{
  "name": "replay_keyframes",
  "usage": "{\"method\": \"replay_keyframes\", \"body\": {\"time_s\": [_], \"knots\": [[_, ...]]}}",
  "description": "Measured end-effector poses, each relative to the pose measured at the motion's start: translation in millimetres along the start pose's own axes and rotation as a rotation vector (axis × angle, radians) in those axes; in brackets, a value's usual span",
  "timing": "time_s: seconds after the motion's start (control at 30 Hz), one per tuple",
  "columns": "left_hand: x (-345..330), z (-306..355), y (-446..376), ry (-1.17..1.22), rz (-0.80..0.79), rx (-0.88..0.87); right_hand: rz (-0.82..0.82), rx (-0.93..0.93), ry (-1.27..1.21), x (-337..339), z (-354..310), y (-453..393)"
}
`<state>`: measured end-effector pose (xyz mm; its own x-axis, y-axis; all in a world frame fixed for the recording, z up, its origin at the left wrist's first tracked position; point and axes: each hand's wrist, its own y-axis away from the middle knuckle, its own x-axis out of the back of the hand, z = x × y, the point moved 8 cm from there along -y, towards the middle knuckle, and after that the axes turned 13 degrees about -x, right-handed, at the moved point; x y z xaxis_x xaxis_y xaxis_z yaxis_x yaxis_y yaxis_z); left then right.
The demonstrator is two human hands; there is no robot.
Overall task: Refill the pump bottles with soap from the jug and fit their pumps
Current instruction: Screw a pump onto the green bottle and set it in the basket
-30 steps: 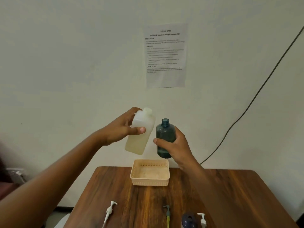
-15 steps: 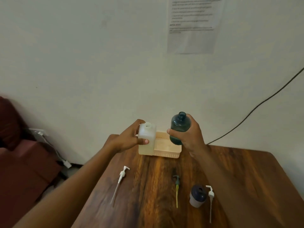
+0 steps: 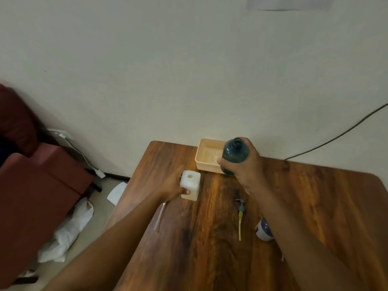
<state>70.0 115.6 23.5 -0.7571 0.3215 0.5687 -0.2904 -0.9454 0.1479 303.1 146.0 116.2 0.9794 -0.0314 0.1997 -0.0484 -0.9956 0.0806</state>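
Soap jug, white and uncapped, stands upright on the wooden table inside our left hand: the thumb crosses its near face, the other fingers are hidden behind it. Our right hand is wrapped tight round the dark green bottle, its open neck up, held just in front of the cream basket. Nearer us than those fingers lies a green pump with a yellow tube; beside our right forearm sits a blue-and-white bottle. A white pump lies partly under our left wrist.
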Motion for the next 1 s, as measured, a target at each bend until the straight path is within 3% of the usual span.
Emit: {"method": "replay_keyframes", "body": {"time_s": [0.3,0.57,0.8,0.87,1.0], "knots": [[-30.6,-82.9,-3.6,0.089,-0.017,0.146,-0.016,-0.052,-0.004,-15.8,38.6,-8.6],[-31.0,-109.1,-0.5,0.168,-0.02,0.105,-0.02,-0.069,-0.005,-27.0,55.9,-13.8],[-34.0,-105.1,-11.0,0.225,-0.05,0.085,-0.002,-0.084,-0.029,-15.2,69.0,-13.2],[-30.0,-92.3,-23.8,0.112,-0.005,0.057,0.02,-0.1,-0.032,-1.5,74.2,-11.2],[-30.0,-41.1,-58.3,-0.04,0.171,-0.165,0.08,-0.121,-0.025,33.0,85.8,-6.9]]}}
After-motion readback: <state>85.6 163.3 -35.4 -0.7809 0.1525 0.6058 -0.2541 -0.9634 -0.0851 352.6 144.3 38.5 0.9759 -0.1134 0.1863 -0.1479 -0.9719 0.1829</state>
